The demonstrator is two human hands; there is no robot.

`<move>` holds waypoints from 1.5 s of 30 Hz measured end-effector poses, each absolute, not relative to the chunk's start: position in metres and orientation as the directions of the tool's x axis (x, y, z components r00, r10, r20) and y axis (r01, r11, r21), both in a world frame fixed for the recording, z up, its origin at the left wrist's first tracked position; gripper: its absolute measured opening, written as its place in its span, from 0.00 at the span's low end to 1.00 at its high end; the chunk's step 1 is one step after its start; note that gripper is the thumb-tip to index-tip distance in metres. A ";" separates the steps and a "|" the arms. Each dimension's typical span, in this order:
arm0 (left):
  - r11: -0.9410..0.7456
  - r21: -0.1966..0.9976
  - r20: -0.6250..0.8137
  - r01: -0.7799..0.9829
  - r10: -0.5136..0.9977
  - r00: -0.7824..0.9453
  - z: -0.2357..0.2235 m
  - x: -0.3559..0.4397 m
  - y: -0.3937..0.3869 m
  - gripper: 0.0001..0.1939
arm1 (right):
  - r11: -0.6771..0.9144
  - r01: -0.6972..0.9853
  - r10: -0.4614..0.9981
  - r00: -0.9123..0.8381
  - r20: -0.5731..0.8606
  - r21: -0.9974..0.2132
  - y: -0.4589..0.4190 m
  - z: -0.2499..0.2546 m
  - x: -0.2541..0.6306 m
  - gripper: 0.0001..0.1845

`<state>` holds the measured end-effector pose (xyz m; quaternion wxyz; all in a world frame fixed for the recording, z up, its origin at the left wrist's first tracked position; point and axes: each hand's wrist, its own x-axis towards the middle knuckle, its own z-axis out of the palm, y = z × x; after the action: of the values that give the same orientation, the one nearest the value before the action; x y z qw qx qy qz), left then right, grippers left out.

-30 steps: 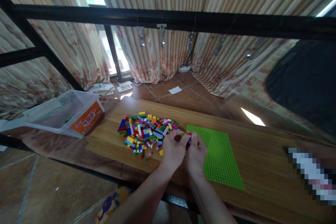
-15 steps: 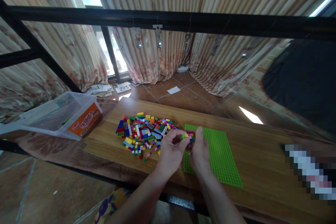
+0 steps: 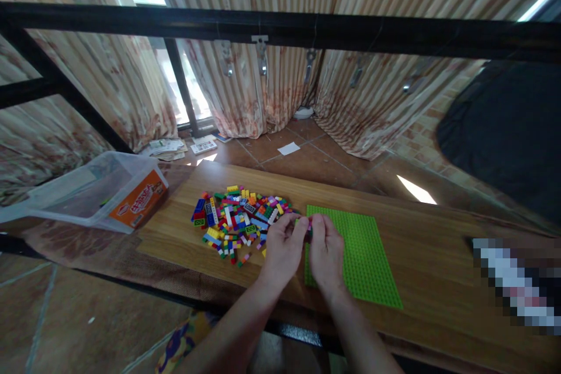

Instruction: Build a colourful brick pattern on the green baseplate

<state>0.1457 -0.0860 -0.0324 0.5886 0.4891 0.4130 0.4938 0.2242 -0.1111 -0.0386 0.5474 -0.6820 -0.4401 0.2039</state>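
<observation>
My left hand (image 3: 284,245) and my right hand (image 3: 325,248) meet over the left edge of a green studded baseplate (image 3: 366,257). Between their fingertips is a small cluster of joined toy bricks (image 3: 310,225), mostly covered by the fingers; bits of green and pink show. Both hands are closed, pinching this cluster from either side. Just left of my left hand lies a heap of loose toy bricks (image 3: 236,219) in many colours, spread over the wooden board.
A clear plastic bin (image 3: 87,210) with an orange label stands at the left end of the wooden board (image 3: 175,239). A black metal bar (image 3: 280,29) with hanging clips crosses above. A pixelated patch (image 3: 517,286) covers something at the right.
My right hand's fingers have folded down over the brick cluster, hiding more of it. The hands are closer together. The whole view has shifted slightly.
</observation>
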 end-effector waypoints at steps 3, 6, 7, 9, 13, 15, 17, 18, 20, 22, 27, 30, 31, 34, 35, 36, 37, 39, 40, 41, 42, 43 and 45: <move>-0.048 0.992 0.065 -0.115 0.986 0.155 -0.032 0.146 -0.089 0.10 | -0.007 0.392 0.807 0.545 0.226 -0.920 -0.111 -0.039 0.221 0.20; -0.087 0.989 0.103 -0.120 0.986 0.131 -0.030 0.148 -0.093 0.10 | 0.007 0.373 0.759 0.602 0.248 -0.928 -0.110 -0.041 0.218 0.20; -0.090 0.988 0.104 -0.123 0.987 0.119 -0.029 0.149 -0.094 0.10 | 0.009 0.360 0.746 0.619 0.246 -0.933 -0.109 -0.041 0.216 0.20; -0.085 0.988 0.097 -0.125 0.991 0.093 -0.029 0.152 -0.097 0.10 | 0.008 0.326 0.730 0.644 0.228 -0.945 -0.107 -0.044 0.214 0.20; -0.075 0.990 0.078 -0.123 0.997 0.022 -0.033 0.158 -0.099 0.09 | -0.022 0.276 0.706 0.685 0.180 -0.961 -0.104 -0.051 0.213 0.19; -0.071 0.993 0.070 -0.094 0.997 -0.016 -0.035 0.161 -0.100 0.11 | -0.044 0.272 0.694 0.700 0.166 -0.961 -0.104 -0.055 0.213 0.19; -0.059 0.996 0.056 -0.063 0.998 -0.041 -0.037 0.164 -0.100 0.12 | -0.061 0.267 0.690 0.708 0.153 -0.962 -0.104 -0.059 0.213 0.19; -0.049 0.997 0.046 -0.055 0.998 -0.046 -0.038 0.165 -0.100 0.12 | -0.067 0.263 0.690 0.709 0.146 -0.962 -0.104 -0.060 0.213 0.19; -0.028 0.998 0.026 -0.052 0.998 -0.050 -0.039 0.166 -0.100 0.12 | -0.077 0.258 0.686 0.715 0.136 -0.963 -0.103 -0.062 0.213 0.19; -0.012 0.999 0.010 -0.044 0.999 -0.050 -0.040 0.166 -0.100 0.13 | -0.077 0.242 0.684 0.718 0.125 -0.967 -0.102 -0.063 0.213 0.19; -0.019 1.000 0.019 -0.005 1.000 -0.020 -0.044 0.163 -0.097 0.10 | 0.011 0.105 0.697 0.712 0.083 -0.994 -0.100 -0.060 0.215 0.16; 0.004 1.000 -0.004 0.026 1.000 0.002 -0.043 0.160 -0.094 0.09 | 0.035 0.123 0.700 0.705 0.113 -0.992 -0.098 -0.057 0.220 0.18; 0.021 0.998 -0.022 0.052 0.999 0.023 -0.043 0.160 -0.093 0.10 | 0.035 0.138 0.701 0.703 0.123 -0.990 -0.098 -0.057 0.221 0.19; 0.031 0.988 -0.047 0.152 0.994 0.103 -0.040 0.159 -0.091 0.15 | 0.042 0.118 0.707 0.698 0.113 -0.992 -0.096 -0.056 0.224 0.21; 0.016 0.983 -0.038 0.185 0.992 0.117 -0.040 0.159 -0.090 0.16 | 0.043 0.085 0.708 0.701 0.090 -0.995 -0.095 -0.055 0.224 0.22; -0.005 0.976 -0.022 0.218 0.992 0.122 -0.040 0.160 -0.090 0.16 | 0.032 0.044 0.708 0.704 0.054 -0.999 -0.095 -0.055 0.224 0.23; -0.028 0.967 -0.004 0.254 0.992 0.125 -0.040 0.160 -0.091 0.16 | 0.006 -0.001 0.705 0.709 0.003 -1.000 -0.095 -0.054 0.225 0.23; -0.086 0.942 0.041 0.324 0.989 0.142 -0.042 0.160 -0.092 0.14 | -0.075 -0.072 0.703 0.704 -0.104 -0.995 -0.095 -0.050 0.226 0.25; -0.121 0.929 0.070 0.350 0.985 0.156 -0.042 0.160 -0.093 0.13 | -0.115 -0.087 0.704 0.696 -0.143 -0.990 -0.095 -0.048 0.227 0.26; -0.163 0.916 0.103 0.366 0.979 0.178 -0.043 0.159 -0.094 0.12 | -0.146 -0.092 0.704 0.690 -0.169 -0.985 -0.095 -0.046 0.228 0.27; -0.206 0.904 0.136 0.375 0.970 0.204 -0.044 0.157 -0.095 0.12 | -0.164 -0.097 0.702 0.688 -0.185 -0.982 -0.095 -0.043 0.229 0.28; -0.245 0.891 0.165 0.381 0.959 0.230 -0.045 0.156 -0.095 0.12 | -0.171 -0.112 0.699 0.687 -0.200 -0.979 -0.096 -0.041 0.229 0.29; -0.306 0.863 0.201 0.401 0.938 0.283 -0.046 0.153 -0.095 0.12 | -0.162 -0.190 0.701 0.669 -0.249 -0.968 -0.097 -0.038 0.229 0.28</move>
<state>0.1526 -0.0948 -0.0461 0.3584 0.7161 0.4674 0.3745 0.2286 -0.0969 -0.0380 0.6189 -0.6719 -0.1899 0.3599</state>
